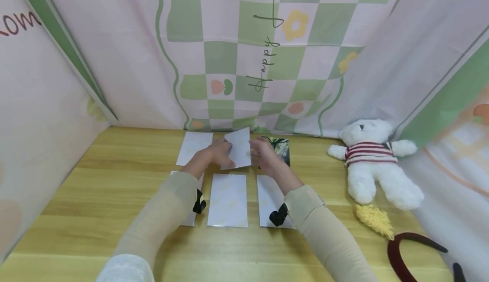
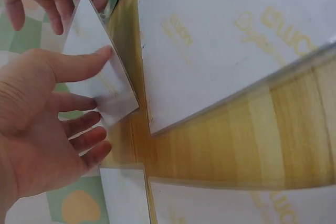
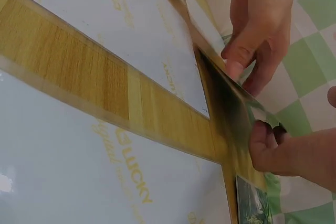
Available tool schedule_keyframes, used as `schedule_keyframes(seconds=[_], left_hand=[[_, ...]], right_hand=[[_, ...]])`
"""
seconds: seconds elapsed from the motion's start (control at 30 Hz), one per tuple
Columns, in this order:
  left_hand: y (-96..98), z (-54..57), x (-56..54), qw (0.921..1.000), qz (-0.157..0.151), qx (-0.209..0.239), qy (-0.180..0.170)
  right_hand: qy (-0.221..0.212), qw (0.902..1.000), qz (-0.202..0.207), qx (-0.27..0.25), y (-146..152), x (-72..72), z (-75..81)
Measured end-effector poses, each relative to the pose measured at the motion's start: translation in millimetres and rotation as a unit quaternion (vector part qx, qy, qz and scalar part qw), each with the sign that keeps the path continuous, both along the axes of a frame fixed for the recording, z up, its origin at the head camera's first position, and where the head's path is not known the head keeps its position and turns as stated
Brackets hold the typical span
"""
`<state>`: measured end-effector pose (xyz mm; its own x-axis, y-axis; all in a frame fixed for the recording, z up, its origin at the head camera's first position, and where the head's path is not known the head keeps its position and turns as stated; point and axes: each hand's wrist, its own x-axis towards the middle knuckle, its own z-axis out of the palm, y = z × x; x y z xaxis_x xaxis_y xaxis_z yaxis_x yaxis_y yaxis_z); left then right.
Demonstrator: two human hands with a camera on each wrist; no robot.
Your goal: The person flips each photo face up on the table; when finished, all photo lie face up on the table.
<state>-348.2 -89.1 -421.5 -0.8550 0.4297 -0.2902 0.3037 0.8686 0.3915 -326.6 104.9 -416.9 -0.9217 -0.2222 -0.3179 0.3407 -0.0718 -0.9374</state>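
Observation:
Over the far row of prints, a photo print (image 1: 237,146) stands tilted up from the table, its white back facing me. My left hand (image 1: 220,152) pinches its left side, with the thumb (image 2: 89,66) lying on the white back in the left wrist view. Beside the right edge is my right hand (image 1: 265,151); its fingers look loosely bent, and in the right wrist view the fingertips (image 3: 259,132) are close against the print's dark picture side. A face-up photo (image 1: 282,149) with green foliage lies partly behind the right hand. Left of the left hand, another print (image 1: 195,146) lies white side up.
In the near row are a middle print (image 1: 228,200), a right print (image 1: 269,199) and a left print (image 1: 188,218), the outer two partly under my arms. A white plush bear (image 1: 370,159), a yellow tassel (image 1: 374,219) and a dark curved band (image 1: 399,256) lie at the right.

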Motion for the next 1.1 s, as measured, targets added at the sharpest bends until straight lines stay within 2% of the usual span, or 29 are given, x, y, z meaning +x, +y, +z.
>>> schedule_keyframes(seconds=[0.1,0.23,0.37,0.53,0.73,0.77,0.9,1.03,1.1], left_hand=[[1.6,0.3,0.5,0.9995,0.008,0.030,-0.009],[2.7,2.0,1.0,0.9975,0.032,0.058,-0.023],[5.8,6.2,0.2,0.9930,0.056,0.090,-0.052],[8.4,10.5,-1.4,0.9788,0.096,0.146,-0.108],[11.3,9.1,-4.5,0.9617,0.131,0.199,-0.135],[11.5,9.0,-4.3,0.9577,0.135,0.211,-0.142],[11.0,9.3,-4.4,0.9299,0.146,0.277,-0.192],[8.2,9.5,-6.0,0.8983,0.142,0.337,-0.243],[5.6,9.2,-7.1,0.8868,0.141,0.356,-0.259]], right_hand=[[-0.018,0.9995,0.002,-0.027,0.5,1.1,1.4],[-0.017,0.9973,0.002,-0.071,-1.4,2.4,2.9],[-0.006,0.9972,-0.001,-0.075,-4.0,3.9,4.5],[0.005,0.9994,0.001,-0.035,-7.9,4.1,0.2],[0.030,0.9992,0.009,-0.025,-11.6,2.6,-7.7],[0.037,0.9990,0.015,-0.020,-12.3,2.6,-8.2],[0.053,0.9971,0.054,-0.008,-14.3,3.7,-8.6],[0.036,0.9950,0.093,-0.012,-14.0,5.3,-6.6],[0.022,0.9940,0.107,-0.011,-14.4,5.7,-5.6]])
